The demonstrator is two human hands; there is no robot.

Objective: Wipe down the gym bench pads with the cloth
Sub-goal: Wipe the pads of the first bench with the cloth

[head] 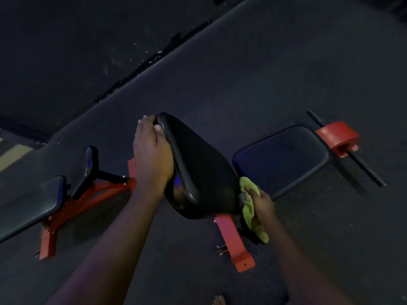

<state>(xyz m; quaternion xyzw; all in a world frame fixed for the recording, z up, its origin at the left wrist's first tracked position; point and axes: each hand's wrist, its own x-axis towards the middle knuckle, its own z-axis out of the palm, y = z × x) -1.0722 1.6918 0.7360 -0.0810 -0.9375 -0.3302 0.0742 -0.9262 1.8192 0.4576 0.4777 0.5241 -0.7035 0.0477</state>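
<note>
Floor: dark rubber flooring is lying under everything in dim light, with a ragged seam running diagonally beyond the hands.
Bench: a black back pad is standing tilted up between the two hands, on a red frame that is reaching toward the camera.
Left hand: the left hand is gripping the pad's top left edge, fingers curling over the rim and thumb lying on the face.
Right hand: the right hand is clutching a bunched yellow-green cloth and holding it against the pad's lower right edge. Loose folds are hanging below the fist.
Seat pad: a flat black seat pad is lying just beyond the right hand, next to the cloth.
Further right: a red block is sitting on a black bar, past the seat pad.
Left of left hand: a second bench with black pads and red legs is standing well apart.
</note>
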